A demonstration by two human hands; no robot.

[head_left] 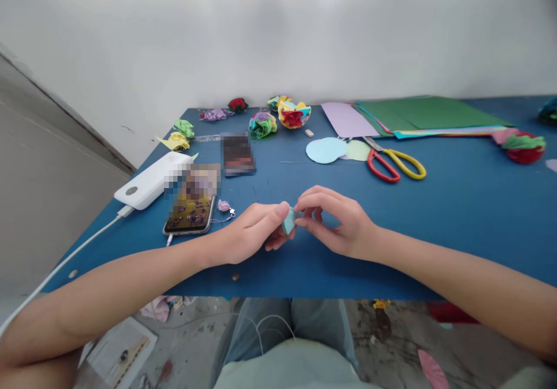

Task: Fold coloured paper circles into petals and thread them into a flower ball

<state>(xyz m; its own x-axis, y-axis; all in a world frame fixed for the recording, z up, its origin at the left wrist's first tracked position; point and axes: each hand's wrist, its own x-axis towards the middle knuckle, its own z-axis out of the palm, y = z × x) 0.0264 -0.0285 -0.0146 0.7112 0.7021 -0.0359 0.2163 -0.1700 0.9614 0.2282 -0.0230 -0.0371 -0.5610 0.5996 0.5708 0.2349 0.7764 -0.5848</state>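
Note:
Over the front half of the blue table, my left hand [250, 232] is closed on a small folded piece of light-blue paper [288, 222], thumb on top. My right hand [343, 226] meets it from the right, its thumb and fingertips pinched at the paper's edge. Most of the paper is hidden by the fingers. Beyond my hands lie a light-blue paper circle [325, 150], partly covering a pale green circle [357, 150], and scissors [394, 161] with one red and one yellow handle.
Left of my hands are a phone [191, 212], a white power bank [152, 180] with a cable, and a dark pixelated item [238, 154]. Crumpled paper flowers [263, 125] stand along the back. Coloured paper sheets [435, 113] are stacked at the back right.

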